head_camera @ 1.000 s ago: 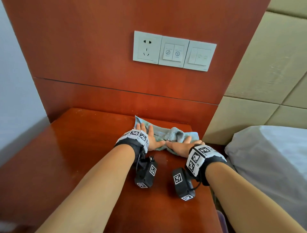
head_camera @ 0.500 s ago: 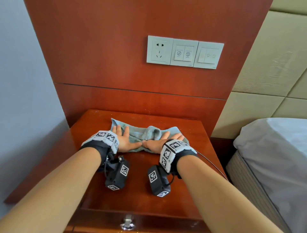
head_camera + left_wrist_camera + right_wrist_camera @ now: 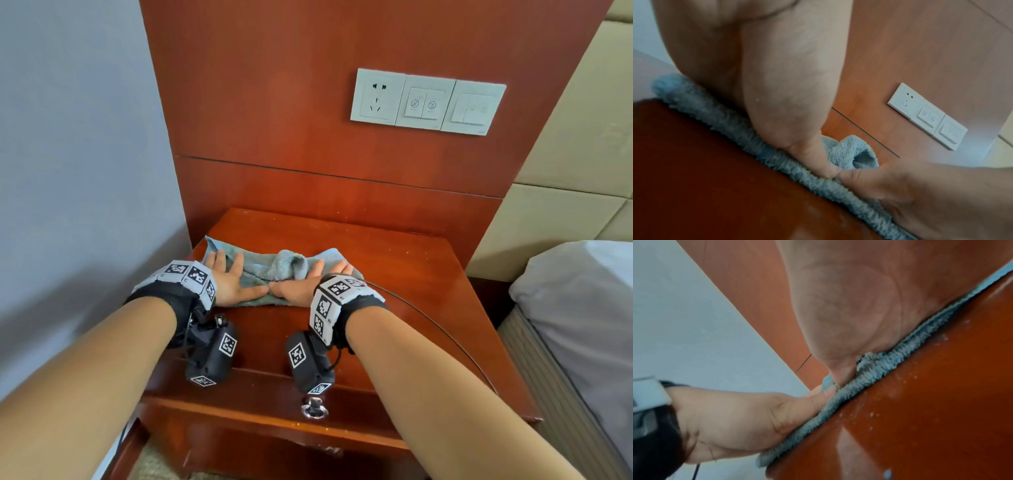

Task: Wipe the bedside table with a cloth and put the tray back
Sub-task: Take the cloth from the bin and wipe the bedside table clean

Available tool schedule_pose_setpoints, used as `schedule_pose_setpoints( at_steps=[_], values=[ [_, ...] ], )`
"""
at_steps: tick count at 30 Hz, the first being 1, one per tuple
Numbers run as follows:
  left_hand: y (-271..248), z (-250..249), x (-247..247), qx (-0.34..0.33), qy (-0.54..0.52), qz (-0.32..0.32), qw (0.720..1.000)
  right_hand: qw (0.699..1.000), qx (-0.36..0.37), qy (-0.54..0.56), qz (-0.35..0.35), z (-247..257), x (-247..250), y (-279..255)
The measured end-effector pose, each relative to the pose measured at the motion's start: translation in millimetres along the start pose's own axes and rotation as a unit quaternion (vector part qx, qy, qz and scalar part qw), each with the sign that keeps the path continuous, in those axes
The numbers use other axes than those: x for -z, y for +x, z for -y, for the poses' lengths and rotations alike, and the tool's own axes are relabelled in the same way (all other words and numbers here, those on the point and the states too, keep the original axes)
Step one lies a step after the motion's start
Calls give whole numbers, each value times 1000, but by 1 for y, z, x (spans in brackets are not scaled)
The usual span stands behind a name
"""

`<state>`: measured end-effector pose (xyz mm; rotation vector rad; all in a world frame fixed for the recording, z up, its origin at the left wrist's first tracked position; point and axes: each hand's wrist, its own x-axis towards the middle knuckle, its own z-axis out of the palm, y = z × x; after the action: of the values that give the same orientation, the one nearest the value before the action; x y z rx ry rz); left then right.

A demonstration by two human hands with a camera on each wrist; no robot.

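Observation:
A light blue cloth lies bunched on the left half of the reddish wooden bedside table. My left hand presses flat on its left part with straight, spread fingers. My right hand presses flat on its right part, and the two thumbs touch at the middle. In the left wrist view the left hand rests on the cloth. In the right wrist view the right hand rests on the cloth's edge. Small crumbs dot the table. No tray is in view.
A wooden back panel with a white socket and switch plate rises behind the table. A grey wall stands close on the left. A bed with grey bedding is at the right. A drawer ring pull sits at the front.
Both hands have slid the cloth leftwards across the table, from its right back part to its left side. The head view has shifted, showing the table's front and drawer.

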<state>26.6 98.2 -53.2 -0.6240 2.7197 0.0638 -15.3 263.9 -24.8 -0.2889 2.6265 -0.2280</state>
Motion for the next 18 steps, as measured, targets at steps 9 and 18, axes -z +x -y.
schedule_pose_setpoints(
  at_steps=[9,18],
  values=[
    [-41,-83,-9,-52,4,-11,999,997,-73,9,-3,-87,15,-22],
    [-89,-169,-26,-118,9,-23,993,987,-150,3,-61,-181,2,-47]
  ],
)
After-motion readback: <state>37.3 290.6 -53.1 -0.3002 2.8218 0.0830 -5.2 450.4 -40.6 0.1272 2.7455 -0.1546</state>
